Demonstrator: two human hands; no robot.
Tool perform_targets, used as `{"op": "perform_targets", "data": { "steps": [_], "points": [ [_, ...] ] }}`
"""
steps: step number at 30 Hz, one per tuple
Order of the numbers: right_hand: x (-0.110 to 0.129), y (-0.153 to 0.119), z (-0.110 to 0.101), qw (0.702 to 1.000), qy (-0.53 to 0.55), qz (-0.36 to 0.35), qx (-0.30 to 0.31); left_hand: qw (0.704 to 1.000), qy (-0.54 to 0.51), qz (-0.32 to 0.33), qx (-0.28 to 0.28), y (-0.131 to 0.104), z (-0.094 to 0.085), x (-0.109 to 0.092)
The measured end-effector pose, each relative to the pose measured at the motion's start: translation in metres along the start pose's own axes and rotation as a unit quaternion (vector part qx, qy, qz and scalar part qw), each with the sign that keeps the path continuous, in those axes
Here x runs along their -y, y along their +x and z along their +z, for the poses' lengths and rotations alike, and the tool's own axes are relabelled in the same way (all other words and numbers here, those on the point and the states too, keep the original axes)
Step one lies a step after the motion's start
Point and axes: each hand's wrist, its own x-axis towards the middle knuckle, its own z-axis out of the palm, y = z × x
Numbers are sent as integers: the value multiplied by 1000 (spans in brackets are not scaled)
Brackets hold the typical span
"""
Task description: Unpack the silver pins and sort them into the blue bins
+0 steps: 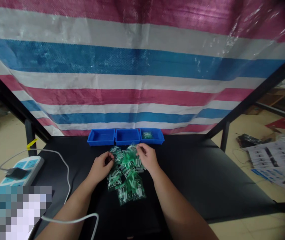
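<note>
A pile of small clear plastic bags (pixel 127 166) with green markings lies on the black table, each holding small whitish or silvery pieces. At the pile's left edge is my left hand (pixel 101 167), thumb and fingers closed in a pinch against the bags; what sits between the fingertips is too small to tell. My right hand (pixel 148 157) pinches the edge of a small plastic bag (pixel 132 148) at the far right side of the pile. Just beyond stand three blue bins in a row: the left bin (pixel 101 144), the middle bin (pixel 127 143) and the right bin (pixel 154 141), which has a bag (pixel 147 135) inside.
A white power strip (pixel 33 171) with a black plug (pixel 16 173) lies on the left, and a white cable (pixel 68 170) loops over the table (pixel 190 180). A striped plastic sheet (pixel 137 63) rises behind the bins. Black frame bars (pixel 224 136) slope along both sides.
</note>
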Motion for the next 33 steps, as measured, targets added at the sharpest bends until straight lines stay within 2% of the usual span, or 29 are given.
{"op": "perform_targets", "data": {
  "steps": [3, 7, 10, 13, 16, 19, 21, 23, 27, 30, 33],
  "points": [
    [-17, 10, -9, 987, 104, 86, -91, 1000, 1, -1, -2, 0, 0, 0],
    [-27, 19, -19, 963, 185, 150, -125, 1000, -7, 3, -6, 0, 0, 0],
    [-22, 23, -22, 937, 274, 150, -157, 1000, -14, 5, -7, -1, 0, 0],
    [-17, 26, -22, 910, 349, 114, -193, 1000, -16, 4, -10, -1, 0, -1],
    [-22, 27, -20, 908, 351, 79, -215, 1000, -22, 0, -9, -1, 0, -2],
    [-34, 24, -19, 942, 255, 83, -203, 1000, -28, 0, -10, -1, 0, -2],
    [-38, 20, -21, 971, 126, 68, -189, 1000, -29, 1, -10, -2, 0, -2],
    [-37, 17, -22, 984, -29, 12, -173, 1000, -27, -1, -9, -2, 0, -2],
    [-26, 17, -21, 951, -257, -95, -143, 1000, -16, 0, -8, -1, 0, -2],
    [-27, 27, -17, 931, -325, -103, -130, 1000, -8, 3, -2, -1, 0, -3],
    [-37, 37, -16, 930, -338, -81, -118, 1000, -8, 0, 1, -2, 0, -3]
  ]
}}
